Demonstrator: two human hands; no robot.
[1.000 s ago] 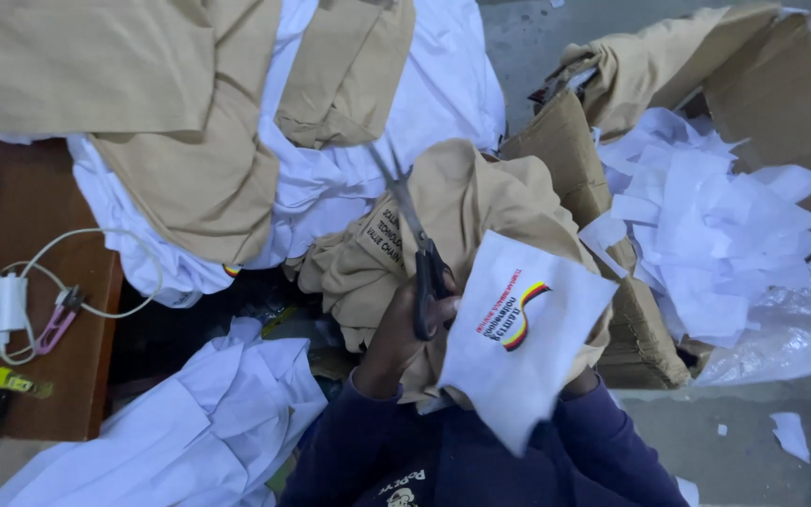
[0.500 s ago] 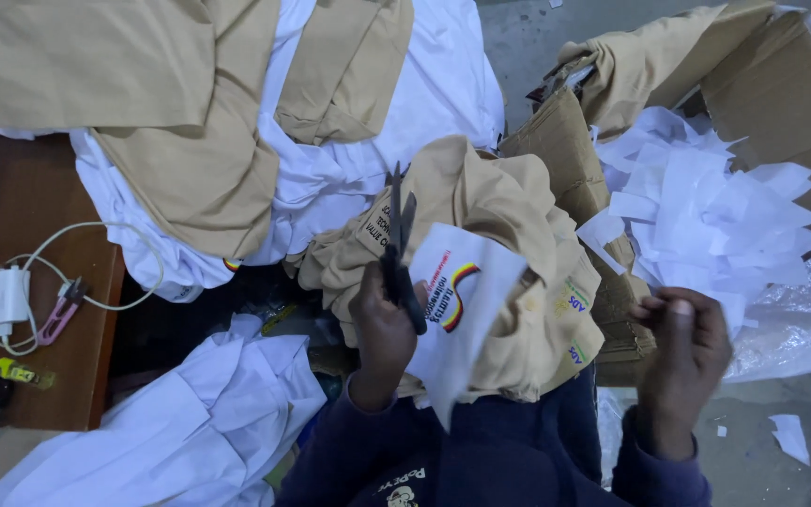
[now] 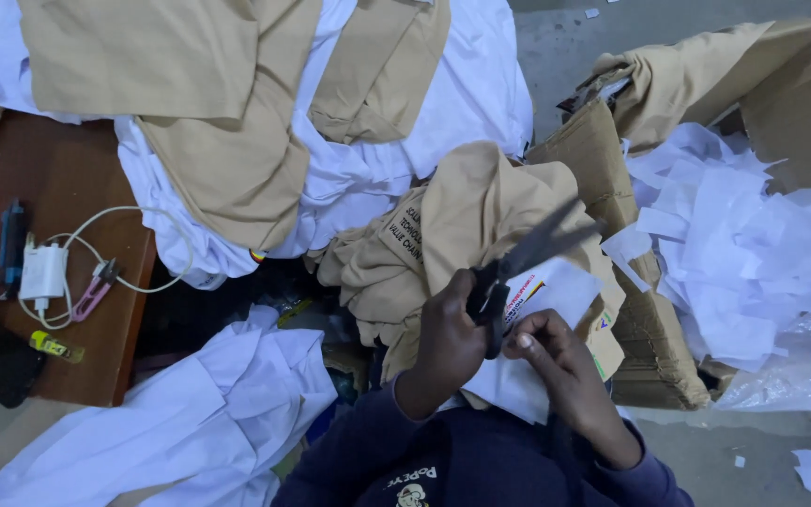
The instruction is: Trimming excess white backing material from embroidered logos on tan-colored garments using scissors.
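Left hand (image 3: 451, 345) grips open scissors (image 3: 518, 268); right hand (image 3: 556, 361) pinches a white sheet (image 3: 556, 291). Fingers so near the blades risk a nick.

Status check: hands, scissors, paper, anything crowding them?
Left hand grips black scissors, blades open. Right hand pinches white printed paper. Tan garment bunched right behind.

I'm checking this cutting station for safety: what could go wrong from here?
The open scissors in the left hand sit close to the right hand fingers pinching the white sheet; a nick seems possible. The blades could also snag the tan garment underneath.
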